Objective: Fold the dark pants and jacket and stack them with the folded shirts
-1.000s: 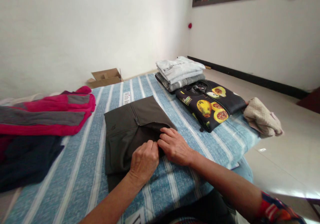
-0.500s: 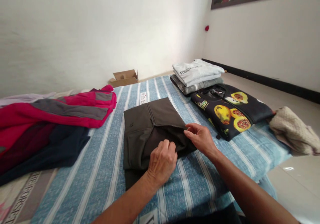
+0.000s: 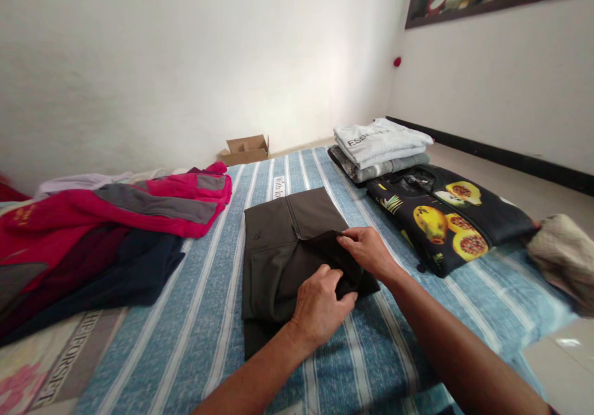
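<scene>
A dark grey-brown zip jacket (image 3: 278, 229) lies folded into a rectangle on the bed, its zipper running down from the far edge and its lower front gaping. My right hand (image 3: 369, 253) pinches the lifted edge of that opening between thumb and fingers. Over the lower part of the jacket is my left hand (image 3: 322, 307), its thumb apart from its bent fingers. Its fingertips touch the dark cloth at the opening, partly out of sight.
Pink-and-grey and dark garments (image 3: 153, 211) lie loosely at the left. To the right rest a folded black fruit-print jacket (image 3: 445, 217), a stack of folded light clothes (image 3: 380, 146) and a beige cloth (image 3: 563, 257) near the bed's edge. A cardboard box (image 3: 245, 149) stands by the wall.
My left hand has shifted right and its thumb has spread from the fingers. My right hand still holds the jacket's edge. The whole view has swung slightly left.
</scene>
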### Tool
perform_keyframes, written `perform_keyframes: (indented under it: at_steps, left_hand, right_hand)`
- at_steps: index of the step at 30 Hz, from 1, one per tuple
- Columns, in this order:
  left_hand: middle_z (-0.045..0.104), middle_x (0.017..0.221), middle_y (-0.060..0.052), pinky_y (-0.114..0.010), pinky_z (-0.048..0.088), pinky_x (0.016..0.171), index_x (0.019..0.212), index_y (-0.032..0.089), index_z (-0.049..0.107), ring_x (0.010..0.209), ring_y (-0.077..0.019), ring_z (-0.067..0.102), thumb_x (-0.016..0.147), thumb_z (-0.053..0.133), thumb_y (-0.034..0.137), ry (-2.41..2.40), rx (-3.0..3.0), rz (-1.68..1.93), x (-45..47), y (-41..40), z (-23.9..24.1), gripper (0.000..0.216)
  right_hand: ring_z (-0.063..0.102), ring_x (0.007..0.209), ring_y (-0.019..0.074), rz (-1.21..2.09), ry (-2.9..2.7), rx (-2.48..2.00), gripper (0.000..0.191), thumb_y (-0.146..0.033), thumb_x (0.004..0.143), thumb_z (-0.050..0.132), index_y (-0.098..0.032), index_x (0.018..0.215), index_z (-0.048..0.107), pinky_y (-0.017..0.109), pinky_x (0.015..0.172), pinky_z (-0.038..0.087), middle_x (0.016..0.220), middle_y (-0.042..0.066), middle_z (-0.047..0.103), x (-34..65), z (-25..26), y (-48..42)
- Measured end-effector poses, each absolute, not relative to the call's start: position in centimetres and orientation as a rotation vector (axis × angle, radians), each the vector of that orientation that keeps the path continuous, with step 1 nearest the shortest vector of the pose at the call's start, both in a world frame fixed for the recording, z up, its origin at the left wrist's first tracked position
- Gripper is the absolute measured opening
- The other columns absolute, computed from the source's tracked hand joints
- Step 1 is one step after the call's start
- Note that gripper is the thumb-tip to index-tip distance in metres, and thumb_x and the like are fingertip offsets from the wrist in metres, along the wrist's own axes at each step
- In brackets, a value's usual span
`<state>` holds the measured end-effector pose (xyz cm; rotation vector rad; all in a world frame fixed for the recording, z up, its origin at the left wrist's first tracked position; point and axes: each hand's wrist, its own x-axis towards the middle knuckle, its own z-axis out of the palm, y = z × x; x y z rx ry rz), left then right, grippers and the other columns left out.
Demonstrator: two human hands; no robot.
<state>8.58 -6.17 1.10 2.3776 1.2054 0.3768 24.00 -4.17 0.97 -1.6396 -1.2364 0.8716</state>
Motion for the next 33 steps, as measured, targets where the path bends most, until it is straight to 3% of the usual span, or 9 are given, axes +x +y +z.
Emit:
perform_keyframes:
  at_steps: [3,7,12,17,20,26,33]
  left_hand:
    - [0.056,0.068,-0.001,-0.025,0.043,0.053,0.085,0.015,0.062,0.062,-0.0151,0.055,0.073,0.062,0.028,1.177,1.89,0.451,8.6,-5.7,1.5,0.018]
    - [0.06,0.072,-0.004,-0.022,0.043,0.043,0.107,0.01,0.053,0.061,-0.0156,0.059,0.074,0.059,0.023,1.181,1.274,0.565,8.7,-5.4,2.2,0.036]
    - [0.065,0.087,-0.012,-0.024,0.049,0.049,0.107,0.008,0.05,0.071,-0.0188,0.064,0.073,0.061,0.015,1.114,0.943,0.653,8.7,-5.3,2.9,0.037]
    - [0.066,0.085,-0.012,-0.031,0.054,0.067,0.082,0.011,0.055,0.08,-0.0212,0.066,0.074,0.059,0.009,1.001,0.735,0.759,8.8,-4.2,3.0,0.01]
    - [0.066,0.081,-0.011,-0.034,0.054,0.075,0.072,0.012,0.054,0.079,-0.02,0.066,0.073,0.059,0.005,0.953,0.639,0.815,9.0,-3.0,2.7,0.008]
    - [0.068,0.094,-0.015,-0.034,0.052,0.08,0.086,0.01,0.06,0.083,-0.0199,0.066,0.08,0.057,0.012,0.986,0.506,0.777,9.7,-0.9,2.6,0.007]
    - [0.067,0.072,-0.008,-0.037,0.054,0.072,0.085,0.012,0.06,0.064,-0.0177,0.066,0.081,0.06,0.022,1.117,0.5,0.762,10.5,0.2,2.1,0.011]
  right_hand:
    - [0.036,0.044,0.0076,1.056,-1.079,-1.562,0.026,-0.035,0.073,0.057,-0.017,0.055,0.054,0.022,0.043,0.022,0.044,-0.007,0.041,23.9,0.9,-3.5]
    - [0.035,0.039,0.0076,1.23,-0.959,-1.498,0.026,-0.04,0.075,0.054,-0.018,0.061,0.052,0.021,0.039,0.023,0.045,-0.006,0.044,24.0,0.8,-3.2]
    - [0.045,0.042,0.009,1.38,-0.805,-1.438,0.025,-0.037,0.078,0.054,-0.017,0.063,0.054,0.02,0.04,0.031,0.051,-0.002,0.055,24.0,1.4,-3.0]
    - [0.055,0.05,0.0125,1.443,-0.7,-1.398,0.023,-0.034,0.082,0.052,-0.016,0.068,0.059,0.022,0.047,0.042,0.06,0.003,0.063,24.0,1.8,-2.8]
    - [0.06,0.057,0.0147,1.454,-0.649,-1.395,0.025,-0.036,0.084,0.051,-0.016,0.072,0.06,0.025,0.055,0.048,0.065,0.004,0.066,23.8,2.0,-2.8]
    - [0.063,0.061,0.017,1.431,-0.679,-1.522,0.032,-0.043,0.087,0.045,-0.018,0.073,0.059,0.027,0.057,0.05,0.07,0.007,0.068,23.4,2.1,-2.4]
    - [0.064,0.059,0.0189,1.346,-0.852,-1.662,0.039,-0.05,0.085,0.044,-0.017,0.07,0.06,0.028,0.052,0.048,0.067,0.007,0.067,23.3,1.7,-2.0]
